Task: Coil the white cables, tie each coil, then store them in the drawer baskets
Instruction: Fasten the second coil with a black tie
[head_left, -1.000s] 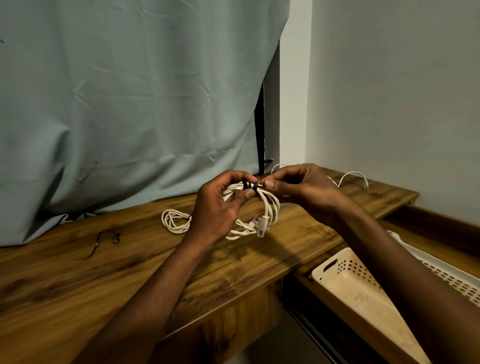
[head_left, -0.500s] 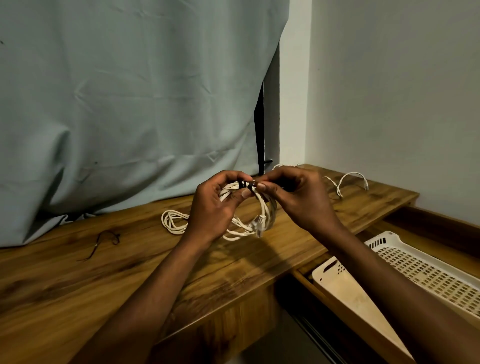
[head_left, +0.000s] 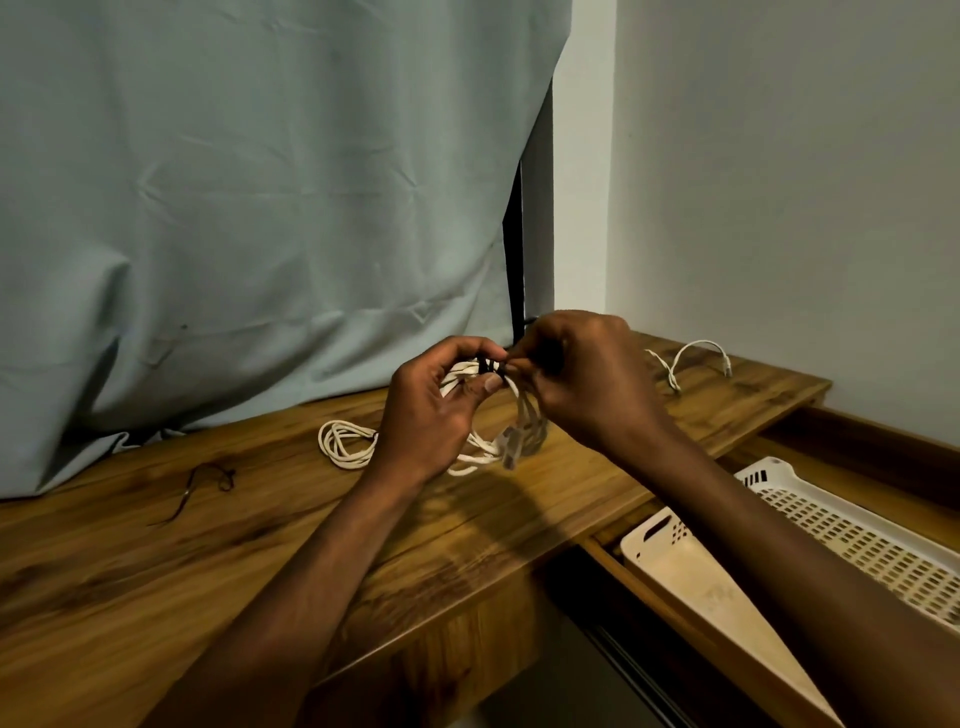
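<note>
Left hand and right hand pinch black tie on held coil (mid-tie); loose cable at desk's far-right corner, baskets hold no cables.

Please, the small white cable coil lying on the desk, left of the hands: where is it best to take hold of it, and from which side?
Probably from above, pinching across the bundled strands of the small coil. It lies flat on the desk, so its strands gather in one pinch.

A pale blue-grey curtain hangs behind a wooden desk in a dim corner, with plain white walls to the right.
</note>
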